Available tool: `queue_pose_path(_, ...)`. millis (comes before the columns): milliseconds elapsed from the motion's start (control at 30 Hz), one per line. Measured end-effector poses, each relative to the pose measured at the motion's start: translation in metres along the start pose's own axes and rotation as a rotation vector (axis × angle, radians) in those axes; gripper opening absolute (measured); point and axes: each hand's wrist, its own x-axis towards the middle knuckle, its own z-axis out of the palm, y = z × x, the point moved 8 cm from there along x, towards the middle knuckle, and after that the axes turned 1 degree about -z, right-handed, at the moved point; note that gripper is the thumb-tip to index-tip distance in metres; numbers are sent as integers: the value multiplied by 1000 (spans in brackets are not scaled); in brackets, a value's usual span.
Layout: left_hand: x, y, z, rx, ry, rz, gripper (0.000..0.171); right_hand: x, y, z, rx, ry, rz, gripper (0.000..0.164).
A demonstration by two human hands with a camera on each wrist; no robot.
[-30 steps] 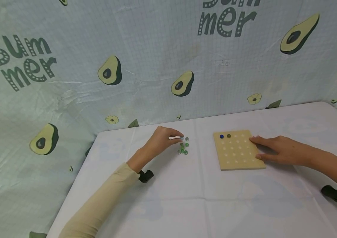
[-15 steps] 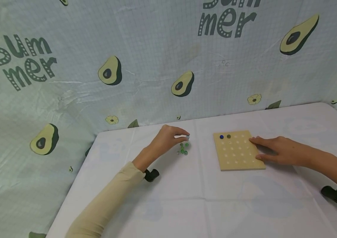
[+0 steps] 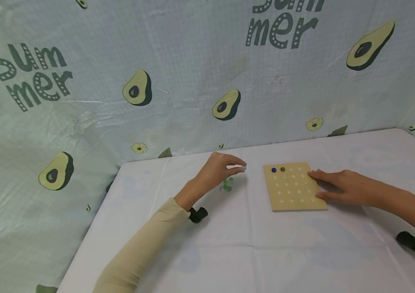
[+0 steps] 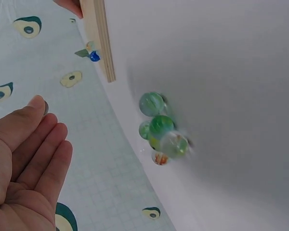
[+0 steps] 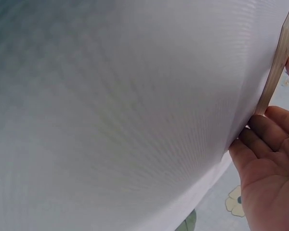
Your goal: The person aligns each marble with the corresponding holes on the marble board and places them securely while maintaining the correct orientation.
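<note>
My left hand [image 3: 211,171] pinches a small pale marble [image 3: 244,167] between thumb and fingertips, above the table left of the board. In the left wrist view, little of this marble [image 4: 46,108] shows past the thumb. Below the hand lies a cluster of greenish glass marbles [image 4: 162,125], partly covered in the head view. A square wooden board [image 3: 282,206] with rows of small hollows bears a dark blue marble [image 3: 274,170] and an olive one [image 3: 282,169] in its far row. Against the board's right side rests my right hand [image 3: 352,188], its fingers extended and touching the edge.
A white cloth covers the table [image 3: 226,252]. Behind and to the left hangs a pale sheet [image 3: 178,81] printed with avocados and lettering. A black camera [image 3: 198,215] sits at the left wrist, another black camera [image 3: 413,242] at the right.
The left hand has moved right from the cluster toward the board, carrying the pinched marble. My right hand and the board stay in place.
</note>
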Motion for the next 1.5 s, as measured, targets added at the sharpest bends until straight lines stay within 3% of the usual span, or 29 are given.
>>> queue_pose_path(233,7,9,3,-8,-10,7,24,1,-2,0,24,-15,-1,74)
queue_pose_path(633,18,28,11,-40,-18,21,25,12,-6,-3,-65,-84,-27,68)
queue_pose_path(1167,24,46,10,-40,23,92,24,12,-5,-6,-52,-3,-26,63)
queue_pose_path(1500,38,55,24,-101,3,45,25,7,-1,-3,6,25,17,61)
